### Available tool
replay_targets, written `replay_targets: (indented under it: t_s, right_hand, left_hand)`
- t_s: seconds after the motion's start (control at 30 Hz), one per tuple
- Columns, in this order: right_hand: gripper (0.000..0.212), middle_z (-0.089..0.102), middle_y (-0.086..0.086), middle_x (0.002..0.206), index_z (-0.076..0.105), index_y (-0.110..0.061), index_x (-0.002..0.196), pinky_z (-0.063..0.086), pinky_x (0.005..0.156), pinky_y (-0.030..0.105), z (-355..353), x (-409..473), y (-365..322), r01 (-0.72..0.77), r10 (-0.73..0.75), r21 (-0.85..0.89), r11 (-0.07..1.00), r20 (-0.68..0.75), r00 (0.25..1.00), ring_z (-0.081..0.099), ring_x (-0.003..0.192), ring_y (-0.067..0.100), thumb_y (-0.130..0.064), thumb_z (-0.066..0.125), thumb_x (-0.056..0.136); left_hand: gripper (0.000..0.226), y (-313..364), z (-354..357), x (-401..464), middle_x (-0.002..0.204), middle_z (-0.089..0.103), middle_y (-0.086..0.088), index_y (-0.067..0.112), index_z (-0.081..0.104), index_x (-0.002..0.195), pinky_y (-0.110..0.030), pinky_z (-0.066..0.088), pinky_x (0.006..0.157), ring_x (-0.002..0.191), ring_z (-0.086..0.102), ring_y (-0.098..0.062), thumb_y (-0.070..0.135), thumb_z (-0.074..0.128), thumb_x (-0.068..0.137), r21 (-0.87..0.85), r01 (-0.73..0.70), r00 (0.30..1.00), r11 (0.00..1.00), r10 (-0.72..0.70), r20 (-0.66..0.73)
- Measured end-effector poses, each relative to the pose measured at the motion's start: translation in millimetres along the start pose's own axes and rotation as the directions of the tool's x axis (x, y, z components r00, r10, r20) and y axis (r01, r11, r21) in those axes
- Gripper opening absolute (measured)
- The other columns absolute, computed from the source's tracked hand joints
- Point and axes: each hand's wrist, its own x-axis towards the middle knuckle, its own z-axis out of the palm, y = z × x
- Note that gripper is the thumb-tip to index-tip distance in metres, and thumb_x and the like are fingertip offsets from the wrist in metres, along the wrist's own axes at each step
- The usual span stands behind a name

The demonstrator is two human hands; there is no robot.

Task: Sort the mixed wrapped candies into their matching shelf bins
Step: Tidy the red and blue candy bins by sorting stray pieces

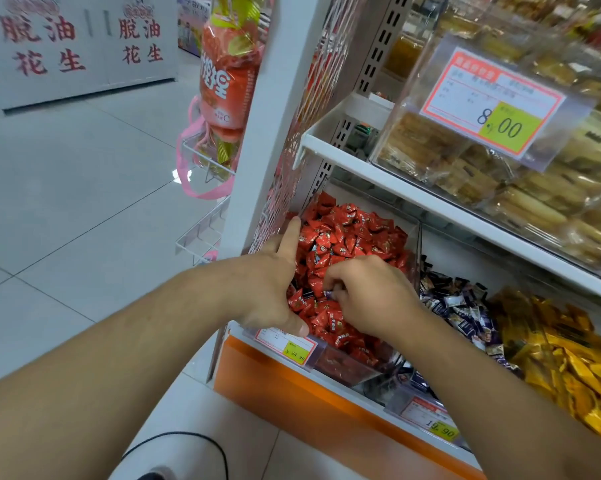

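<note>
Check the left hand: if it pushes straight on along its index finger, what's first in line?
Probably the white mesh side panel; the left hand points its index finger up-left beside the red candy bin. Depth unclear.

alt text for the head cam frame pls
Both hands work in a clear bin of red wrapped candies: the right hand pinches a dark blue candy, the left hand rests on the red pile. Bins of dark blue candies and yellow candies sit to the right.
</note>
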Motion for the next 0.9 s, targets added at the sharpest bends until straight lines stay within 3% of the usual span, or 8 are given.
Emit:
replay_targets:
  t_s: [0.13,0.27,0.4,0.47,0.53,0.63,0.73,0.9]
  right_hand:
    - [0.02,0.069,-0.017,0.087,0.074,-0.032,0.097,0.055,0.074,0.013,-19.6,-20.2,4.4,-0.061,0.155,0.449,0.892,-0.174,0.972,0.065,0.085,-0.001,-0.013,0.068,0.096]
    - [0.021,0.071,-0.013,0.094,0.073,-0.036,0.098,0.056,0.079,0.019,-37.7,-64.0,21.1,-0.059,0.308,0.698,0.713,-0.236,0.922,0.067,0.09,0.005,-0.015,0.07,0.098]
    - [0.015,0.07,-0.017,0.098,0.07,-0.034,0.106,0.058,0.081,0.031,-37.8,-104.1,57.9,-0.23,0.471,0.552,0.802,-0.346,0.811,0.067,0.091,0.005,-0.022,0.068,0.099]
    - [0.022,0.07,-0.01,0.109,0.068,-0.029,0.12,0.054,0.09,0.034,-36.2,-112.9,68.8,-0.326,0.429,0.313,0.892,-0.357,0.83,0.065,0.104,0.014,-0.026,0.067,0.098]
    - [0.035,0.065,-0.006,0.124,0.064,-0.027,0.134,0.045,0.097,0.03,-37.5,-112.3,67.0,-0.324,0.382,0.226,0.919,-0.299,0.874,0.057,0.116,0.015,-0.029,0.066,0.098]
    - [0.034,0.059,-0.019,0.122,0.064,-0.031,0.133,0.046,0.098,0.022,-45.1,-97.6,45.4,-0.19,0.276,0.286,0.939,-0.301,0.913,0.055,0.107,-0.001,-0.023,0.066,0.1]
    - [0.029,0.062,-0.026,0.108,0.07,-0.036,0.119,0.049,0.082,0.009,-45.0,-68.7,15.2,-0.058,0.173,0.425,0.903,-0.238,0.956,0.058,0.096,-0.006,-0.016,0.066,0.099]
    - [0.025,0.071,-0.013,0.087,0.077,-0.027,0.096,0.057,0.074,0.021,-14.7,-10.5,-13.5,-0.015,0.012,0.483,0.875,0.008,1.0,0.066,0.081,0.001,-0.008,0.062,0.098]
  left_hand:
    - [0.148,-0.6,0.0,1.7,0.17,-0.018,-0.001,0.028,-0.046,0.145,-0.034,0.035,0.115,0.152,0.028,-0.028,0.053,0.084,0.077,-0.009,0.004,1.0,1.0,-0.004,0.0]
    - [0.15,-0.7,0.5,2.0,0.169,-0.019,0.0,0.031,-0.046,0.144,-0.034,0.033,0.116,0.154,0.024,-0.027,0.053,0.085,0.076,-0.015,-0.004,1.0,1.0,0.004,0.007]
    - [0.151,-0.1,0.4,1.7,0.17,-0.018,-0.002,0.032,-0.047,0.144,-0.035,0.031,0.119,0.154,0.023,-0.027,0.053,0.086,0.075,-0.02,0.004,1.0,1.0,-0.004,0.009]
    - [0.151,0.7,0.3,1.3,0.169,-0.018,-0.002,0.033,-0.047,0.143,-0.034,0.03,0.119,0.154,0.022,-0.027,0.053,0.086,0.074,-0.019,0.006,1.0,1.0,-0.006,0.007]
    - [0.151,1.1,0.4,0.5,0.169,-0.018,-0.002,0.033,-0.047,0.143,-0.034,0.03,0.119,0.154,0.022,-0.027,0.053,0.086,0.075,-0.024,0.009,1.0,1.0,-0.009,0.009]
    - [0.152,-0.2,0.6,0.2,0.17,-0.015,-0.002,0.034,-0.046,0.144,-0.035,0.032,0.119,0.154,0.024,-0.027,0.052,0.087,0.074,-0.034,0.007,1.0,0.999,-0.007,0.005]
    - [0.152,-2.0,0.6,0.6,0.17,-0.014,-0.002,0.036,-0.047,0.143,-0.036,0.033,0.119,0.154,0.024,-0.026,0.055,0.086,0.073,-0.032,0.005,1.0,0.999,-0.004,0.009]
    - [0.149,-2.0,1.4,1.0,0.17,-0.014,-0.001,0.033,-0.045,0.145,-0.032,0.033,0.116,0.154,0.025,-0.024,0.056,0.084,0.074,-0.01,0.007,1.0,1.0,-0.007,-0.003]
